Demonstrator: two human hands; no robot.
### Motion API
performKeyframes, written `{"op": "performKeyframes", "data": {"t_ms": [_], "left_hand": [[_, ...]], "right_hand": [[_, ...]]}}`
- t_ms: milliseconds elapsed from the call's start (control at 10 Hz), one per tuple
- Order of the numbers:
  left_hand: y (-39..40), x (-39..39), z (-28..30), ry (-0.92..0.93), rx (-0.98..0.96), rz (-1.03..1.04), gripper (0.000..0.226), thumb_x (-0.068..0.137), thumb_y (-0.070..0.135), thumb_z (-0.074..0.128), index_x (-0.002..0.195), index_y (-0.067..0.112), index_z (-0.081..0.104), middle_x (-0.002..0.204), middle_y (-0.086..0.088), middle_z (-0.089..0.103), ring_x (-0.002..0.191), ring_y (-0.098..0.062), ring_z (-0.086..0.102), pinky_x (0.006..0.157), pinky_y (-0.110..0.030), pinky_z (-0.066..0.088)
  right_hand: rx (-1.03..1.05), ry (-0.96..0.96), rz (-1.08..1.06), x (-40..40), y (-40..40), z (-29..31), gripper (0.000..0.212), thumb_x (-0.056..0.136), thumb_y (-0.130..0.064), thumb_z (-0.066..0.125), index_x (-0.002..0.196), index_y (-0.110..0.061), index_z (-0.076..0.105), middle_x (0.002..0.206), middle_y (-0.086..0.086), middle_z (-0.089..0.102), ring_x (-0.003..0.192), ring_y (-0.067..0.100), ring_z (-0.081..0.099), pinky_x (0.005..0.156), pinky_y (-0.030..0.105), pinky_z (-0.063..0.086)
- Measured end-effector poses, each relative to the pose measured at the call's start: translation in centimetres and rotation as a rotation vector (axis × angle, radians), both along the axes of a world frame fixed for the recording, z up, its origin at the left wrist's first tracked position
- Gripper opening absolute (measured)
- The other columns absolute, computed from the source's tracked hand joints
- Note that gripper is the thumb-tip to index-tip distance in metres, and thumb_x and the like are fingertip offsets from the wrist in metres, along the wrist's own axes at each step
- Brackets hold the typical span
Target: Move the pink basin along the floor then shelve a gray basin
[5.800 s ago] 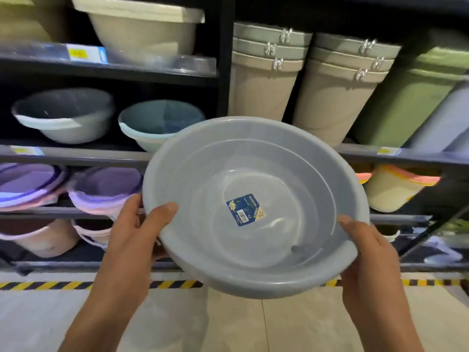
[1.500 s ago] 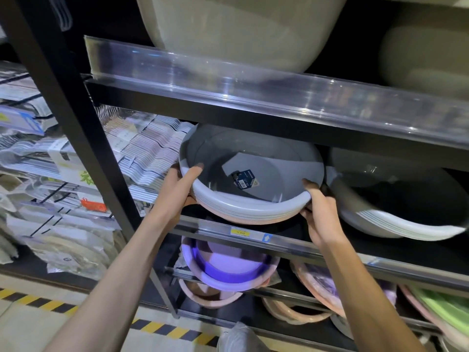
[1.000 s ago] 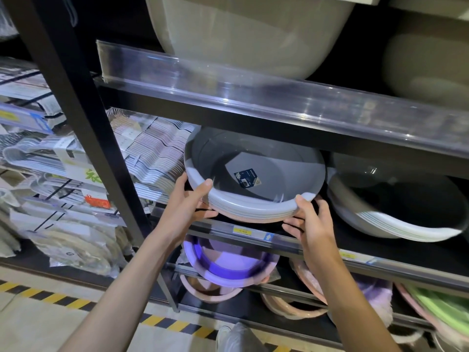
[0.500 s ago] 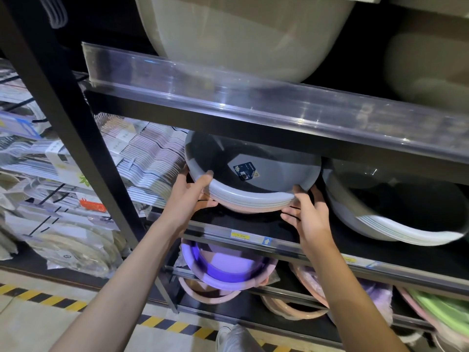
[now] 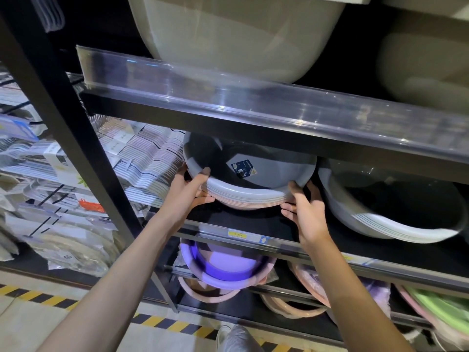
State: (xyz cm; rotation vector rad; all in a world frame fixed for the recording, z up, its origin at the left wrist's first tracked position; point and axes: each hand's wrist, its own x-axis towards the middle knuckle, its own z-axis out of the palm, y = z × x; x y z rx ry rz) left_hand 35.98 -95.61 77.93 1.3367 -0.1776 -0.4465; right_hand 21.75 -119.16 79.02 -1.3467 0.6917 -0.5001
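Note:
The gray basin (image 5: pixel 276 174) with a blue sticker inside sits tilted on top of a stack of nested basins on the black middle shelf (image 5: pixel 253 222). My left hand (image 5: pixel 189 191) grips the stack's left rim, thumb over the edge. My right hand (image 5: pixel 305 209) presses against the right rim with its fingers spread. No pink basin on the floor is in view.
A second stack of gray-white basins (image 5: pixel 396 212) lies just right. A clear-edged upper shelf (image 5: pixel 253 105) with beige tubs hangs close overhead. Purple basins (image 5: pixel 223 268) and pink basins (image 5: pixel 302 306) fill the lower shelves. A black post (image 5: pixel 76 148) and packaged goods stand left.
The gray basin stack has been pushed slightly deeper onto the shelf. My hands stayed on its two sides, following it inward.

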Motion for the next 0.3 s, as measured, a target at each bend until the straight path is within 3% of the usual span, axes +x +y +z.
{"op": "performKeyframes", "data": {"t_ms": [100,200,300], "left_hand": [[0.4,0.2,0.4,-0.004,0.054,-0.013,0.073,0.079,0.044,0.078,0.137,0.011,0.050,0.107,-0.016,0.075,0.089,-0.029,0.076,0.077,-0.041,0.063],[1.0,0.0,1.8,-0.063,0.256,-0.038,0.085,0.070,0.067,0.076,0.133,0.014,0.054,0.117,-0.023,0.069,0.085,-0.024,0.075,0.080,-0.042,0.063],[2.3,-1.0,3.9,-0.265,0.784,-0.039,0.103,0.070,0.090,0.049,0.131,0.008,0.055,0.111,-0.015,0.071,0.096,-0.029,0.071,0.091,-0.046,0.056]], "right_hand": [[-0.119,0.093,0.044,-0.7,-0.1,0.8,0.071,0.071,-0.065,0.069,0.132,-0.032,0.055,0.101,0.003,0.071,0.075,0.013,0.069,0.070,0.030,0.057],[-0.318,0.232,0.071,-1.2,-0.1,2.1,0.086,0.070,-0.076,0.057,0.140,-0.028,0.050,0.106,0.009,0.072,0.088,0.024,0.068,0.086,0.042,0.055],[-0.588,0.495,0.117,-2.4,0.2,3.4,0.095,0.077,-0.083,0.034,0.152,-0.024,0.039,0.138,0.018,0.060,0.123,0.039,0.056,0.104,0.045,0.043]]}}
